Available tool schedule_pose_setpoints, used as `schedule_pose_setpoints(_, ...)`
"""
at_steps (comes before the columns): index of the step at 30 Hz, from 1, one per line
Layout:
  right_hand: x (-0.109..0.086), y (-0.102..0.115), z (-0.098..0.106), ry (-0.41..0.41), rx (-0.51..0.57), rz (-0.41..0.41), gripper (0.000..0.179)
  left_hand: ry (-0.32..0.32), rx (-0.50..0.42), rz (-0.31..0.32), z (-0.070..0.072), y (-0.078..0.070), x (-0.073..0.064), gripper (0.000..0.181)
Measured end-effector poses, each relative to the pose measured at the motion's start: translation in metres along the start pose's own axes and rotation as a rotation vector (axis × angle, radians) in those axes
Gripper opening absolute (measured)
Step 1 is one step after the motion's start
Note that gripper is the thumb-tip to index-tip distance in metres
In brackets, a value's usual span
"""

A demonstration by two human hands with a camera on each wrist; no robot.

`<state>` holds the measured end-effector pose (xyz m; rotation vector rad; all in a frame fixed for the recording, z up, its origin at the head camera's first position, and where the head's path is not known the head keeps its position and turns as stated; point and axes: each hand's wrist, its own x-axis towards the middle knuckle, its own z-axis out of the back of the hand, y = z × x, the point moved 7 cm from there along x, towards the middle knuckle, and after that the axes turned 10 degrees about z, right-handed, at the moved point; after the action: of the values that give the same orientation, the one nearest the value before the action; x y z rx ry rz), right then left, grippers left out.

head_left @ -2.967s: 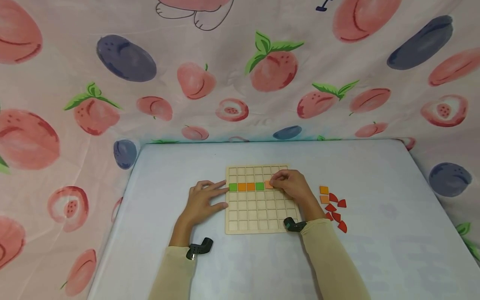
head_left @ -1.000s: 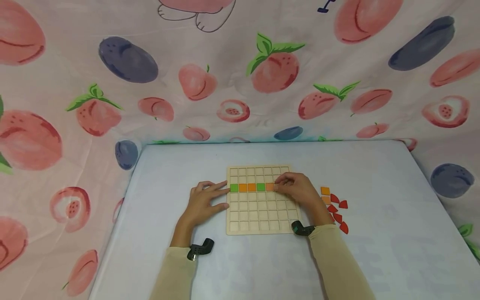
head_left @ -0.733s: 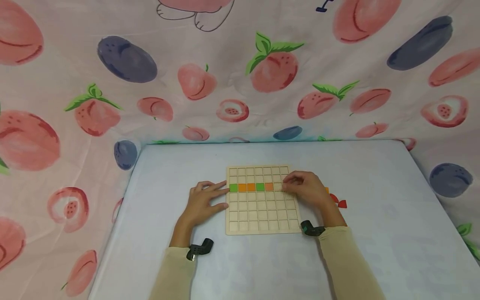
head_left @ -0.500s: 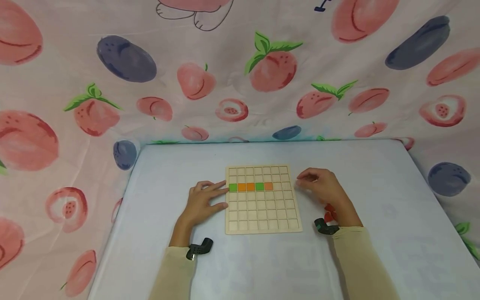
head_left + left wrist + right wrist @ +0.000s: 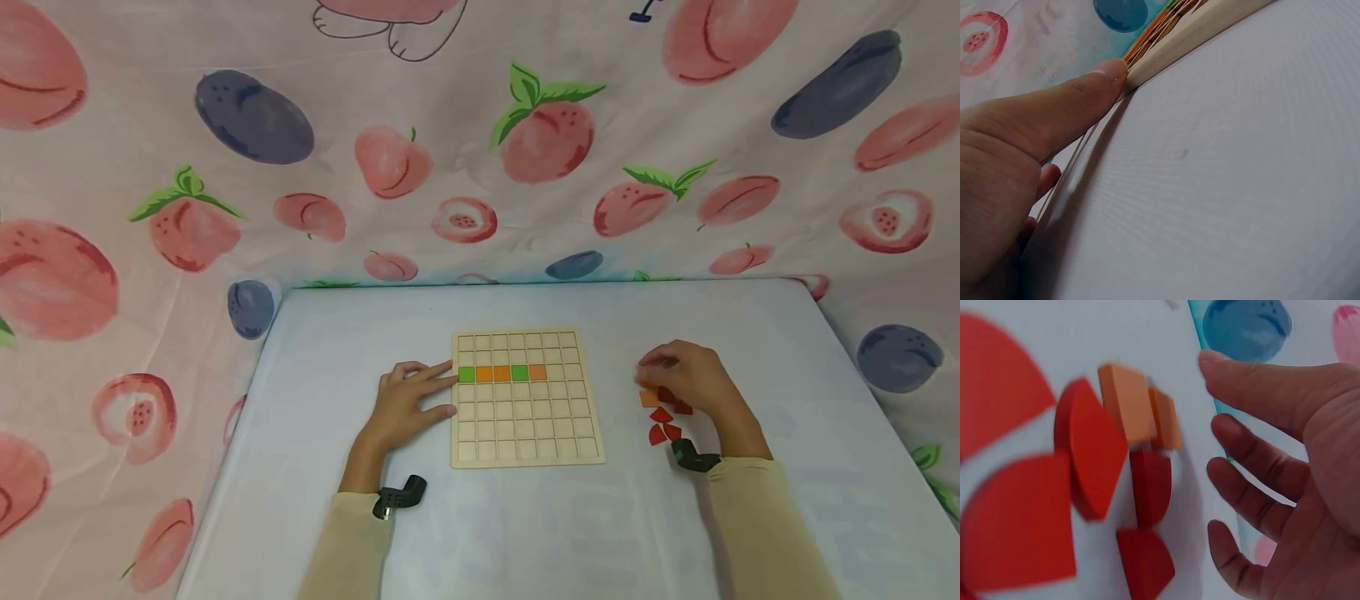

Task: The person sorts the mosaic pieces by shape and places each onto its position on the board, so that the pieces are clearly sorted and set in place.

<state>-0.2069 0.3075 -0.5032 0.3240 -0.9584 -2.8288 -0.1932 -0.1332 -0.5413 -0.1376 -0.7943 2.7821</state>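
Observation:
A wooden grid board [image 5: 525,429] lies on the table, with a row of square tiles in it: green [image 5: 467,374], two orange [image 5: 492,374], green again and light orange [image 5: 537,372]. My left hand [image 5: 405,404] rests at its left side, spread fingers and thumb at the edge; the left wrist view shows the thumb [image 5: 1079,100] against the board's side. Over the loose pieces on the right is my right hand [image 5: 693,379], nothing between its parted fingers in the right wrist view. Under it lie two orange square tiles [image 5: 1132,406] and several red quarter-circle pieces [image 5: 1094,450], partly hidden in the head view.
The table is covered in white cloth [image 5: 525,533]. A fruit-printed curtain [image 5: 465,142] hangs behind it and along its sides. Black wrist cameras [image 5: 401,493] sit on both wrists, by the beige sleeves [image 5: 768,525].
My right hand has let go of the light orange tile in the row and moved right, off the board to the loose pieces. The left hand has stayed put.

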Motion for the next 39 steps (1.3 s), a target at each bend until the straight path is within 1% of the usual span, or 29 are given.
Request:
schedule_pose_setpoints(4, -0.002, -0.007, 0.001, 0.020, -0.006, -0.002, 0.034, 0.006, 0.000, 0.006, 0.000, 0.000, 0.001, 0.053)
schedule_pose_setpoints(9, -0.003, -0.011, 0.000, 0.012, -0.050, 0.011, 0.036, 0.014, -0.006, 0.014, 0.000, 0.000, 0.001, 0.053)
schedule_pose_setpoints(17, -0.002, -0.015, -0.003, -0.002, -0.098, 0.020, 0.034, 0.008, -0.013, 0.015, 0.000, -0.001, 0.001, 0.053)
schedule_pose_setpoints(24, -0.002, -0.015, -0.003, -0.019, -0.061, 0.001, 0.033, 0.013, 0.001, 0.018, -0.001, -0.001, 0.001, 0.053)
schedule_pose_setpoints(32, -0.002, -0.012, -0.003, -0.026, -0.033, -0.003, 0.030, 0.011, -0.004, 0.019, 0.000, -0.001, 0.001, 0.053)
schedule_pose_setpoints(37, -0.002, -0.010, -0.001, -0.023, -0.013, 0.001, 0.033, 0.009, -0.003, 0.020, 0.000, -0.002, 0.001, 0.053)
schedule_pose_setpoints(39, -0.002, -0.008, -0.001, -0.017, 0.012, -0.002, 0.035, 0.011, -0.003, 0.023, 0.000, -0.002, 0.001, 0.053)
